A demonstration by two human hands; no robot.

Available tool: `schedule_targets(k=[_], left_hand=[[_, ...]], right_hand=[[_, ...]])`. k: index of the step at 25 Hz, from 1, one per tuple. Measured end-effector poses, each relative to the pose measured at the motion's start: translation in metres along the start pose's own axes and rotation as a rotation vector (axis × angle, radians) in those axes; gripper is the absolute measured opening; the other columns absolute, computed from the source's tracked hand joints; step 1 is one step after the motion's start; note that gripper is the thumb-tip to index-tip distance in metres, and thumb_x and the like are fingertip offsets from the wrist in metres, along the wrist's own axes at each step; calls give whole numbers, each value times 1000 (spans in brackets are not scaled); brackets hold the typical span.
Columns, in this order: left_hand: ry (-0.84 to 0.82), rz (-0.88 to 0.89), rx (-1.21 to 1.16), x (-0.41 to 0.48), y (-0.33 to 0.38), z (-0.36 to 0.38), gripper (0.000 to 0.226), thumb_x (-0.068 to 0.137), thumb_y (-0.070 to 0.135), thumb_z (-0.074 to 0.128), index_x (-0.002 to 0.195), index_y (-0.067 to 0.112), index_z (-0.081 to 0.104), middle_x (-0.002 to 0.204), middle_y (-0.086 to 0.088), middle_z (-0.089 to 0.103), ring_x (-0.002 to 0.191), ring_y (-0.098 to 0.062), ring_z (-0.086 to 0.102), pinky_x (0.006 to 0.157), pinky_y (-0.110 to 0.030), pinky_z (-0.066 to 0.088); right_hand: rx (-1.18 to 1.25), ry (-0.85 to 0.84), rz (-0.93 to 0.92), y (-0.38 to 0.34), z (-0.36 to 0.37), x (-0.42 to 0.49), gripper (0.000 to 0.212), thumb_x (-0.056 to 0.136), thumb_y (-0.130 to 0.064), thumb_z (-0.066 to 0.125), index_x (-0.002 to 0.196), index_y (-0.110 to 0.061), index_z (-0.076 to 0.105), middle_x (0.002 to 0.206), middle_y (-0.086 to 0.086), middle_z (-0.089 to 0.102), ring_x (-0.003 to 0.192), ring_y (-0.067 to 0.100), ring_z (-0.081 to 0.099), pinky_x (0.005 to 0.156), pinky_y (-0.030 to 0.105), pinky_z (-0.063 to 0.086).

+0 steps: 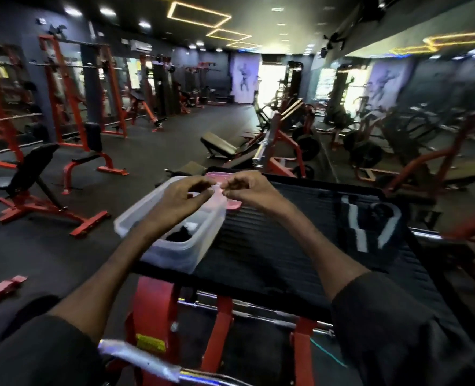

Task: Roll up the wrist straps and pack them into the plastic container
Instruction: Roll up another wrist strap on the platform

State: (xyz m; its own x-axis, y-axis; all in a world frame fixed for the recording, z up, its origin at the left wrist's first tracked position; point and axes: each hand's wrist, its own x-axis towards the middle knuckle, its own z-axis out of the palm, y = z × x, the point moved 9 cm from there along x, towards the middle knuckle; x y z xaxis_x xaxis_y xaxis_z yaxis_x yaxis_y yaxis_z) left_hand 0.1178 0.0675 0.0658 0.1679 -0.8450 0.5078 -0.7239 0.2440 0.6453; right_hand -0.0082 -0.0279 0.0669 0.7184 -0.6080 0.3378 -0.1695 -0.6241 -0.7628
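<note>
I see a container (175, 240) of cloudy, translucent plastic, smooth with a dull sheen. Behind it the pink lid (232, 204) looks like glossy plastic. Inside the container lies black cloth with a white patch, a strap (182, 232), matt and soft. The bench (272, 246) top is black, ribbed and matt, like rubber or vinyl. At right on it lies a dark cloth (370, 224) with white stripes. The frame (152, 307) below is red painted metal, semi-gloss. At lower left, a chrome bar (147, 360) shines. The floor (147, 151) looks matt and dark.
</note>
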Motion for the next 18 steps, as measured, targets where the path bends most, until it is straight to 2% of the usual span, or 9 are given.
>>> schedule_targets(k=[2,4,6,9,12,15,17,18], left_hand=[[-5,22,-103,14,20,42,19,97,18,63,114,17,72,105,8,73,101,-2,66,90,-22,52],[-68,55,-160,26,37,89,18,96,17,65,113,18,71,103,13,73,98,1,66,90,-18,51],[-170,89,-160,34,50,136,20,95,16,66,114,18,71,108,6,73,101,-3,66,93,-17,49],[-285,114,-187,39,64,200,20,94,16,67,112,25,69,110,4,71,97,8,64,94,-14,47],[-359,63,-249,37,64,250,19,95,19,67,111,28,68,109,8,71,101,0,65,91,-12,45],[-386,9,-292,34,56,279,19,95,20,66,113,27,68,107,12,69,103,-6,65,92,-15,44],[-397,-38,-324,28,50,288,20,96,22,66,115,25,69,108,12,69,104,-5,64,92,-16,45],[-396,-72,-341,27,44,291,20,96,24,66,116,25,69,110,11,69,105,-5,64,93,-17,46]], right_hand=[[-45,100,64,23,-48,-27,16,85,2,73,101,-3,77,94,13,77,87,14,69,85,34,57],[-98,189,148,48,-95,-59,13,86,0,74,98,-6,77,86,1,74,79,5,66,76,20,54],[-125,260,238,73,-137,-94,11,88,-2,73,97,-6,77,79,-7,70,71,-3,63,67,14,48],[-100,416,382,112,-192,-154,15,84,-3,70,96,-11,76,77,-4,68,69,3,61,65,22,46],[-154,531,609,159,-227,-198,19,76,-8,72,90,-21,71,90,4,71,84,19,67,75,33,50],[-198,486,846,216,-231,-219,12,61,-32,76,69,-26,71,110,10,69,97,31,64,83,39,52],[-245,422,950,253,-223,-222,21,51,-45,72,67,-30,70,100,7,71,101,32,59,90,45,49],[-239,414,986,260,-219,-223,30,47,-48,71,67,-27,70,92,10,72,103,33,59,94,50,49]])
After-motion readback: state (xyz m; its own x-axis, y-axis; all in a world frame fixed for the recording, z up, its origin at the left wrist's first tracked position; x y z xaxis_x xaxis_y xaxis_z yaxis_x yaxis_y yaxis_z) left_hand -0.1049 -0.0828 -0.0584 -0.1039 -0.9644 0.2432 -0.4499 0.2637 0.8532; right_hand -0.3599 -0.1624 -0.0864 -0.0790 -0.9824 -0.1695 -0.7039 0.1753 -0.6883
